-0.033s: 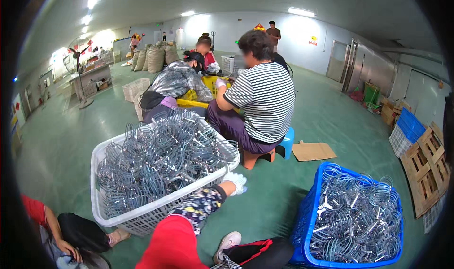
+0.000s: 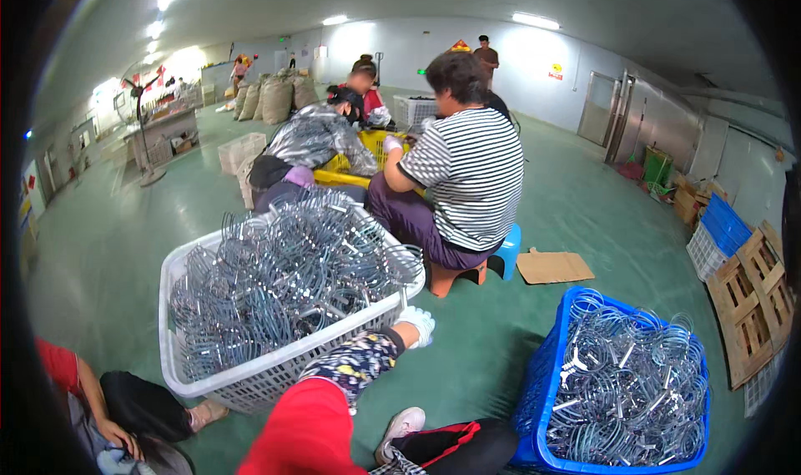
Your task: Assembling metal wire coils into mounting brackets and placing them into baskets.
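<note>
The person's left hand (image 2: 416, 327), in a white glove, is at the near right corner of the white basket (image 2: 250, 389), its fingers just below the rim. Whether they are grasping the basket's wall or only resting beside it cannot be told, since their tips are hard to make out. The right hand is out of sight, so its fingers cannot be judged.

The white basket spreads left of the fingers and beyond them, heaped above its rim with tangled wire-like loops (image 2: 284, 266). To the right of the fingers and nearer the person, well apart, the blue basket (image 2: 529, 404) holds a second heap (image 2: 626, 383) of similar loops. Beyond the fingers, an orange stool (image 2: 455, 279) carries a co-worker in a striped shirt (image 2: 471, 174); a flat piece of cardboard (image 2: 555, 268) lies on the floor off to their right.

For good handling at the corner, the fingers would do best to hook firmly under the rim rather than among the loops (the ends sticking out look ready to snag a knitted glove). Any pull ought to be slow and level, as the mounded top could spill, and the forearm should stay clear of the heap.
</note>
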`<state>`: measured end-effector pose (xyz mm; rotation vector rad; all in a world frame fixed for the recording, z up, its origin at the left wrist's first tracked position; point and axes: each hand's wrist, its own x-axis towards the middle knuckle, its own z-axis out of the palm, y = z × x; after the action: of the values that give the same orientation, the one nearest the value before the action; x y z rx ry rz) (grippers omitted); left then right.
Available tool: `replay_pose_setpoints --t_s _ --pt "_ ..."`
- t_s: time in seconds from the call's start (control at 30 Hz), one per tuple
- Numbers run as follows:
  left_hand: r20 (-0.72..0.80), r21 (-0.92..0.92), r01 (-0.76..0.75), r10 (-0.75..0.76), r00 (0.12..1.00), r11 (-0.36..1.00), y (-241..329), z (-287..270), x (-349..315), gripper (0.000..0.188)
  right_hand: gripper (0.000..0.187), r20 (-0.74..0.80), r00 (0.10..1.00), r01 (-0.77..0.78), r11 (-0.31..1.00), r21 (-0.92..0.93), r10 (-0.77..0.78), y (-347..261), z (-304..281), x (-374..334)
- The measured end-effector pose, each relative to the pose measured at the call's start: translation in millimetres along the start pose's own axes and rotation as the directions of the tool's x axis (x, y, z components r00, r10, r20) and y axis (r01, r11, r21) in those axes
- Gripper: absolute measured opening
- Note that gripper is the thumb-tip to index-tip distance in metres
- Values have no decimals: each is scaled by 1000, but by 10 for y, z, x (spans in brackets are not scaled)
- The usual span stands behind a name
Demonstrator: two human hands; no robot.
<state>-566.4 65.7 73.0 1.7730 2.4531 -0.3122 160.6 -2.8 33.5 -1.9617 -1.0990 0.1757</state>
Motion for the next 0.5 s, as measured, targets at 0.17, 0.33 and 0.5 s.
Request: replay_pose_setpoints --t_s 0.17,0.33,0.5 --pt "-178 -650 106 -286 942 753 186 983 -585 55 28 117 993 -5 999 50 -1 -446 -9 226" --pt "391 -610 -332 -638 663 -719 -240 1413 -1710 78 26 143 989 53 994 -100 -38 -363 6 96" --pt "453 -492 -623 -790 413 -608 -499 1245 -1809 78 22 312 938 -260 899 352 149 -199 307 413"
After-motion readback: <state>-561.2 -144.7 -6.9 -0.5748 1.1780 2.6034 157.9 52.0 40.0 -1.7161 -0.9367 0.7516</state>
